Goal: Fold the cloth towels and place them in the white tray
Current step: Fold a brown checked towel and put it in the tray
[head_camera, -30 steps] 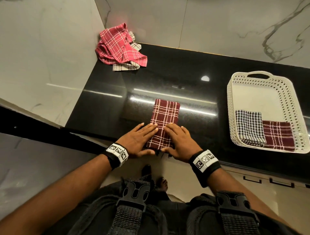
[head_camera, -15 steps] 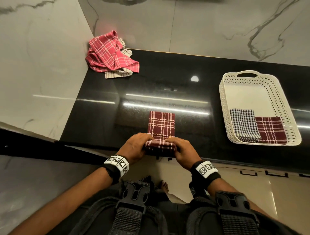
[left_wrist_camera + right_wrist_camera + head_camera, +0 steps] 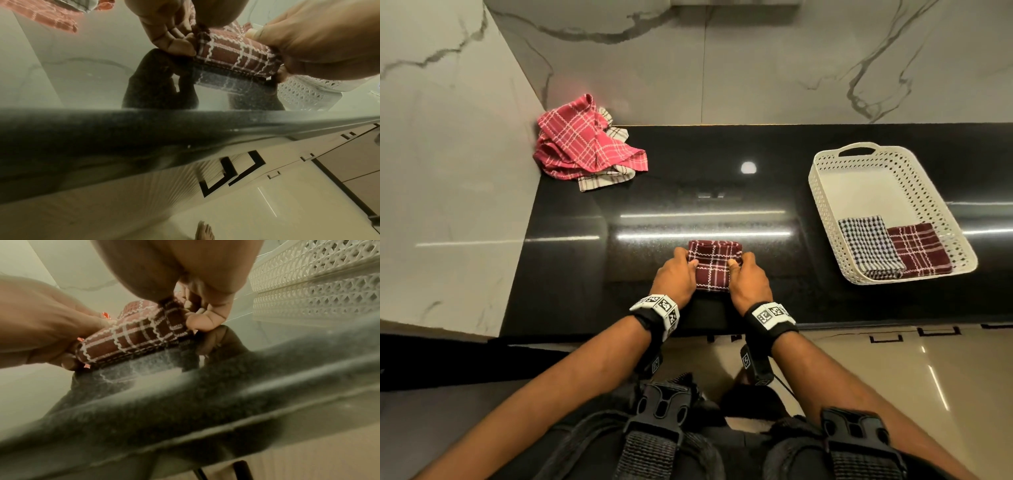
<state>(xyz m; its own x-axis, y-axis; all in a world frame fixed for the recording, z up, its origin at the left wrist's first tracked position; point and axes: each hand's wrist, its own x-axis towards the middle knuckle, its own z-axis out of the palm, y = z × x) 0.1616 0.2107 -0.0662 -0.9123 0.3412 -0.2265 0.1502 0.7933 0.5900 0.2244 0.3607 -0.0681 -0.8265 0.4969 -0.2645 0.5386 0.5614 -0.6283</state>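
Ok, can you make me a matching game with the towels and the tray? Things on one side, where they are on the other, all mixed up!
Things:
1. dark maroon plaid towel
2. bright red plaid towel
3. black-and-white checked towel
4. white perforated plastic tray

Places:
A. crumpled in the far left corner
B. on the counter's right side
C. gripped by both hands
D. folded inside the tray

Pairs: 1-C, 2-A, 3-D, 4-B

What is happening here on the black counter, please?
A person is folding cloth towels. The left hand and the right hand both grip a dark red checked towel on the black counter, already folded small. The white tray on the right holds two folded towels: a black-and-white checked towel and a dark red one. A pile of unfolded towels waits in the far left corner.
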